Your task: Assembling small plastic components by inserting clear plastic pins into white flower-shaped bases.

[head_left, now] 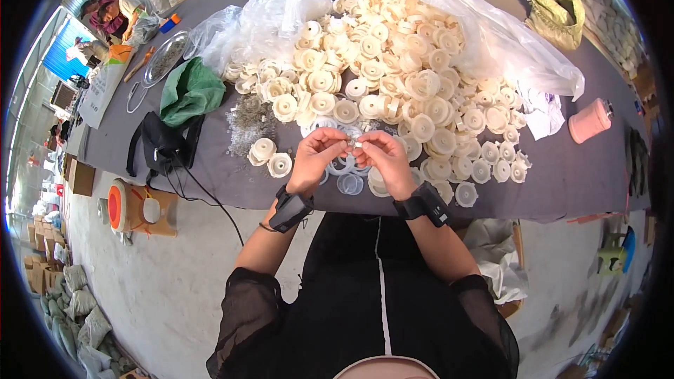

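A small part (354, 142) is held over the front of the worktop (228, 186), between the two hands. On its left side it is pinched by the left hand (317, 156), with thumb and finger brought together; on its right side it is gripped likewise by the right hand (388, 160). By judgement, a fine fitting or adjusting step is being done; whether the part is one piece or two cannot be told. For the next move, steady fingertips and good alignment seem to be required.

Around, from the left, a black pouch (161, 144) with hanging cables and a green bag (191, 91) are seen, placed apart from the hands. Then small clear pieces (242, 137) are piled near the left hand. Under the hands, clear rings (349, 183) are spread, so little free room is left there. Behind and to the right, the space is crowded by cream wheel-shaped parts (421, 84), partly covered by plastic sheeting (502, 45). At the far right, a pink cone (591, 122) is placed, well apart.
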A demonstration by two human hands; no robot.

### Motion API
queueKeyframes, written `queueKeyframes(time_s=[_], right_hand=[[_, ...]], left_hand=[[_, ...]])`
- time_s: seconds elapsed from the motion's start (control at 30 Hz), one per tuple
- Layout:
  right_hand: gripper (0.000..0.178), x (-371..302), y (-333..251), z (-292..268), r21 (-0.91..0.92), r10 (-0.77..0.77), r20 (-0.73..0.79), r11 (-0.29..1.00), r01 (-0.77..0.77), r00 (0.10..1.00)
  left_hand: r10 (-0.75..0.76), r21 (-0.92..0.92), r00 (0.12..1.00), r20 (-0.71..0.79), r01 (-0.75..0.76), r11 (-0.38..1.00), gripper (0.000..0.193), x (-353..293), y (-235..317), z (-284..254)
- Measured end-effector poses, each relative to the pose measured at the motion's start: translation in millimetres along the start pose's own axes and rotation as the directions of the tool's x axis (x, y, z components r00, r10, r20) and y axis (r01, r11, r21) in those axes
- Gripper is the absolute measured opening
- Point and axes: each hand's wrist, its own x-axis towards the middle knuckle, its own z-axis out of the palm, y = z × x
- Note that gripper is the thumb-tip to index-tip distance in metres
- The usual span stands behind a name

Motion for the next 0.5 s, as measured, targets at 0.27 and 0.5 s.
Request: queueKeyframes(time_s=[0.27,0.5], right_hand=[[0.016,3,-3,-2,0.017,-0.02,-0.045,1.0,0.02,0.999],[0.021,8,1,-4,0.002,0.048,-0.011,0.999,-0.048,0.999]], left_hand=[[-0.06,-0.13,0.998,-0.008,0.059,0.99,0.014,7,-19,-8],[-0.086,-0.335,0.996,-0.039,0.068,0.94,0.015,8,-21,-5]])
